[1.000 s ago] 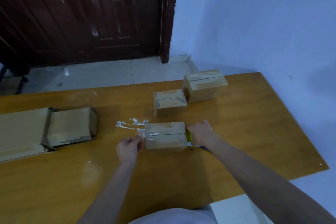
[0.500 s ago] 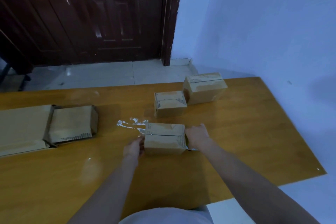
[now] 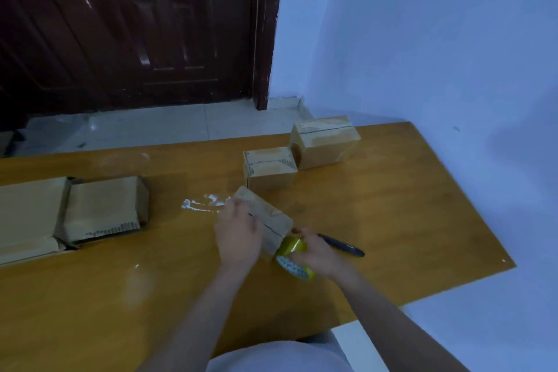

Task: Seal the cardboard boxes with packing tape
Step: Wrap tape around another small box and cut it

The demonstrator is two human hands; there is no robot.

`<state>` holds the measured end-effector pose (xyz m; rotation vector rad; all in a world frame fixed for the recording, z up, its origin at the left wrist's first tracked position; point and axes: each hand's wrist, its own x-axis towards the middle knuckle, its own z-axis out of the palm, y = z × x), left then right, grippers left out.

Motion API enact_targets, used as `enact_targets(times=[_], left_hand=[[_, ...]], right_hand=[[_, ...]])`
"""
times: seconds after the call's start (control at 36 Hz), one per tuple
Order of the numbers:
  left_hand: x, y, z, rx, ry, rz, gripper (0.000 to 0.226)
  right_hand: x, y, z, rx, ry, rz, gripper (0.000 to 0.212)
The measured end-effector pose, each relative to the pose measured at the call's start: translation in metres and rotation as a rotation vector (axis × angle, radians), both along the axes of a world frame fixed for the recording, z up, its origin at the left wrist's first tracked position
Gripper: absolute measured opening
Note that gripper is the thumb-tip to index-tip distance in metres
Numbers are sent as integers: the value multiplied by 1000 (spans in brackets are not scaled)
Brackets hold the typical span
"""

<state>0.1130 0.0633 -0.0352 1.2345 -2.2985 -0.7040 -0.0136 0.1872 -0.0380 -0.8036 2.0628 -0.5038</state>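
Our left hand [image 3: 239, 237] lies flat on the box [image 3: 269, 220], fingers spread and fairly straight across its top, pressing it to the table [image 3: 392, 220]. The box sits turned at an angle, one corner pointing away from us, its near end between our two hands. Our right hand [image 3: 317, 254] grips the tape [image 3: 292, 255], fingers curled round the yellow roll, which we hold right against the box's near corner, just right of the left hand. Beyond the right hand, touching or nearly touching it, a dark pen [image 3: 341, 245] lies on the table. Farther out past the left hand we see a second box [image 3: 269, 170], closed, and beyond that, to the right, a third box [image 3: 324, 142] beside it; whether the two touch we cannot tell. Just past the left fingertips there is a white smear [image 3: 202, 204] on the wood. Well off to the left of our hands lie flattened cartons [image 3: 75, 214].
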Motion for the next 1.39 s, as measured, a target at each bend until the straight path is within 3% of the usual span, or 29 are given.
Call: enact_targets(times=[0.11, 0.31, 0.47, 0.67, 0.72, 0.78, 0.86, 0.92, 0.97, 1.06, 1.17, 1.28, 1.39], left_hand=[[-8, 21, -27, 25, -250, -267, 53], [-3, 21, -46, -179, -258, -306, 69], [-5, 24, -49, -237, -255, -297, 54], [-5, 28, -55, -388, -114, -313, 17], [-6, 33, -54, -415, -82, -365, 15], [-6, 40, -52, -370, -130, -379, 21], [-6, 49, -45, -280, -304, -399, 46], [-8, 52, -42, -265, -353, -401, 54], [-10, 52, -41, -273, -357, -393, 57], [-8, 51, -43, -303, -316, -406, 63], [-3, 50, -47, -317, -274, -401, 70], [-2, 51, -50, -261, -336, -391, 78], [-2, 49, -52, -199, -377, -399, 87]], right_hand=[[12, 10, -5, -146, -234, -206, 54], [13, 19, -14, -139, -225, -284, 55], [10, 17, -23, 84, 107, -58, 54], [16, 23, -30, 8, 123, -91, 46], [17, 28, -35, -14, 146, -107, 45], [19, 34, -38, -44, 142, -122, 59], [20, 41, -39, -133, 140, -149, 105], [12, 44, -45, -156, 194, -223, 110], [-4, 44, -47, -123, 302, -284, 97], [-37, 45, -53, 138, 496, -218, 45], [-62, 55, -67, 321, 540, -124, 34], [-67, 63, -74, 301, 533, -18, 28], [-67, 68, -61, 72, 257, -88, 15]])
